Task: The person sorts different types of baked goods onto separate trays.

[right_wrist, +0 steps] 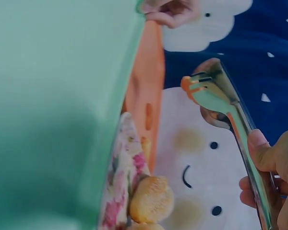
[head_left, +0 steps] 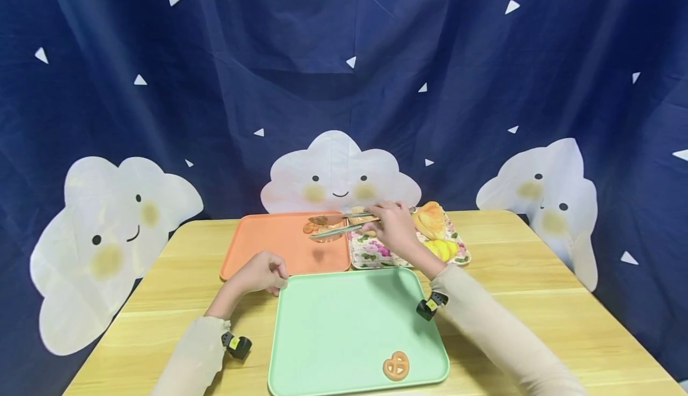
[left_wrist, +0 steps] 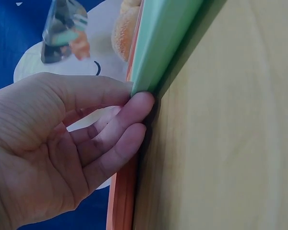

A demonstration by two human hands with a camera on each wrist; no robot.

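Shiny metal tongs (head_left: 344, 224) hang over the flat orange plastic tray (head_left: 269, 246) — the small brown biscuit (head_left: 312, 227) between their tips is too blurred to read. The right hand (head_left: 395, 227) hides part of the flowered rectangular tray (head_left: 371, 255) beside that orange tray — its pastries half covered.

Floral tray (head_left: 371, 254) holding buns (head_left: 430, 220); cloud-print backdrop (head_left: 338, 172); wooden table (head_left: 537, 300).
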